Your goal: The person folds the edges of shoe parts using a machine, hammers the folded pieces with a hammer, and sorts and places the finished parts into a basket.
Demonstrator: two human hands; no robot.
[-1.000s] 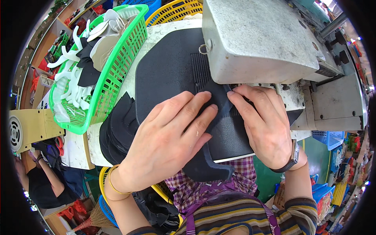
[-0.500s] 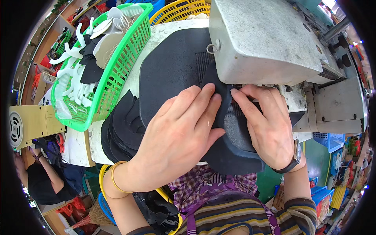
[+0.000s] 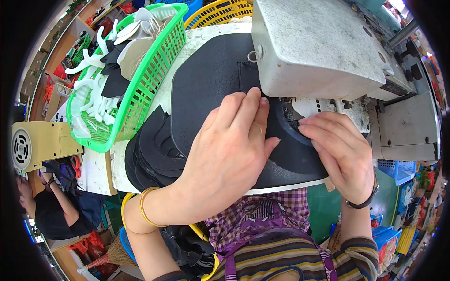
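Note:
A flat black sheet piece (image 3: 295,161) with a curved edge lies under the grey-white metal machine head (image 3: 318,51). My left hand (image 3: 229,140) lies on the black material left of the machine's front corner, its fingers stretched out and its thumb apart. At the piece's curved edge, by the metal bed plate (image 3: 307,107), my right hand (image 3: 344,152) grips it, with fingers together on top and the thumb lower down. A wide black surface (image 3: 204,89) spreads beyond my left fingers. The machine head hides what is beneath it.
Several curved black pieces (image 3: 152,150) are stacked left of my left hand. A green basket (image 3: 150,79) holds white and black cut pieces. Behind it stands a yellow basket (image 3: 218,11). Another person (image 3: 61,206) is at the left, near a cream-coloured machine (image 3: 44,145).
My right hand has moved right and nearer to me, uncovering the metal bed plate. The black piece, folded up before, now lies flatter and turned. My left hand stays pressed on the material.

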